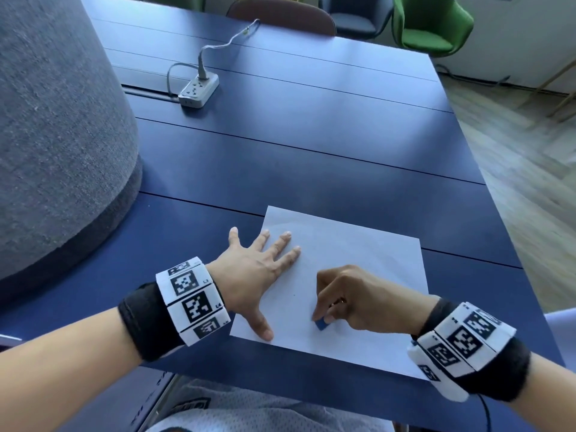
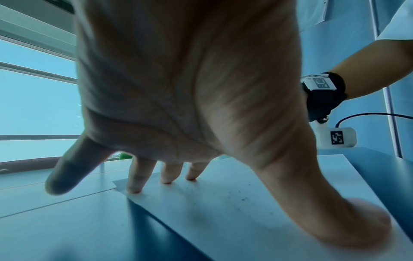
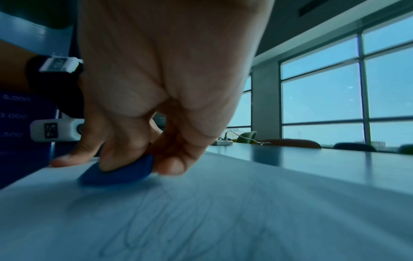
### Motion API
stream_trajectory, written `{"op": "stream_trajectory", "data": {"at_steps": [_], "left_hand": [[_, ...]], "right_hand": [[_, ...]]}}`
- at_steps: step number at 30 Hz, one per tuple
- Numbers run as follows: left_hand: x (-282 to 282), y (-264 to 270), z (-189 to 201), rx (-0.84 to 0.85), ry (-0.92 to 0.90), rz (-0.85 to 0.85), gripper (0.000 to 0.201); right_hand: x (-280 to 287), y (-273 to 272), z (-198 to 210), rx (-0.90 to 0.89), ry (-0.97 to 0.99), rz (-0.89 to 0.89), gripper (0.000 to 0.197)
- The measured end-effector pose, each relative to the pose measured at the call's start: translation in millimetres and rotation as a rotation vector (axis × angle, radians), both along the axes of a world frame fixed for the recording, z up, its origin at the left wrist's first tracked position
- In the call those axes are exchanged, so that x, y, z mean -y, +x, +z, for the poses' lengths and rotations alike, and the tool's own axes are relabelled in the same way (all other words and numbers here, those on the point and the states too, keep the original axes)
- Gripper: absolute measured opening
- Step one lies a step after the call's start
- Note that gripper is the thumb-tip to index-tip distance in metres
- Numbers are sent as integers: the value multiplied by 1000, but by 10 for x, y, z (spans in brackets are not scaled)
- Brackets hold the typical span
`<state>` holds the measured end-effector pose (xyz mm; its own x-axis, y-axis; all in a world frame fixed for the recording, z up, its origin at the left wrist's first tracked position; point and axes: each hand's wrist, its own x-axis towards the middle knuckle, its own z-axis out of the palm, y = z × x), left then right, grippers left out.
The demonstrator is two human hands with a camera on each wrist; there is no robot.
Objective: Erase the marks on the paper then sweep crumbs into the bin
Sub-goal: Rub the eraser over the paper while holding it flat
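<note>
A white sheet of paper (image 1: 358, 260) lies near the front edge of the blue table (image 1: 311, 135). My left hand (image 1: 255, 275) lies flat and spread on the paper's left part, little finger off its edge. My right hand (image 1: 349, 300) pinches a blue eraser (image 1: 321, 325) and presses it down on the paper near the front edge. In the right wrist view the eraser (image 3: 120, 171) sits under my fingertips, with faint pencil marks (image 3: 167, 220) on the sheet in front of the camera. The left wrist view shows my left hand (image 2: 178, 106) on the paper (image 2: 223, 211), dotted with dark crumbs (image 2: 242, 199). No bin is in view.
A grey fabric-covered rounded partition (image 1: 56, 135) stands on the left. A white power strip (image 1: 199, 88) with its cable lies at the back of the table. Chairs, among them a green one (image 1: 430, 23), stand beyond the far edge. The table's right edge drops to a wooden floor (image 1: 523, 157).
</note>
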<state>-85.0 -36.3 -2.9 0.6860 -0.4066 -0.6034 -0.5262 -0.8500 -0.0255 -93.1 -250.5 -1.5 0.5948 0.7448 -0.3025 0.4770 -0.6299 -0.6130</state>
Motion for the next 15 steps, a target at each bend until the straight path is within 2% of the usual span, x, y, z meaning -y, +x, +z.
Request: {"op": "stream_trajectory", "data": {"at_steps": [2, 7, 12, 15], "left_hand": [[2, -8, 2, 1, 5, 1, 143], [-3, -4, -1, -2, 1, 4, 143], [-19, -2, -4, -3, -7, 8, 145], [-37, -2, -23, 6, -21, 15, 148]], "right_hand": [[20, -1, 11, -24, -59, 48, 36], [-18, 18, -5, 42, 2, -25, 30], [78, 8, 27, 13, -117, 34, 39], [-40, 97, 57, 53, -132, -13, 34]]}}
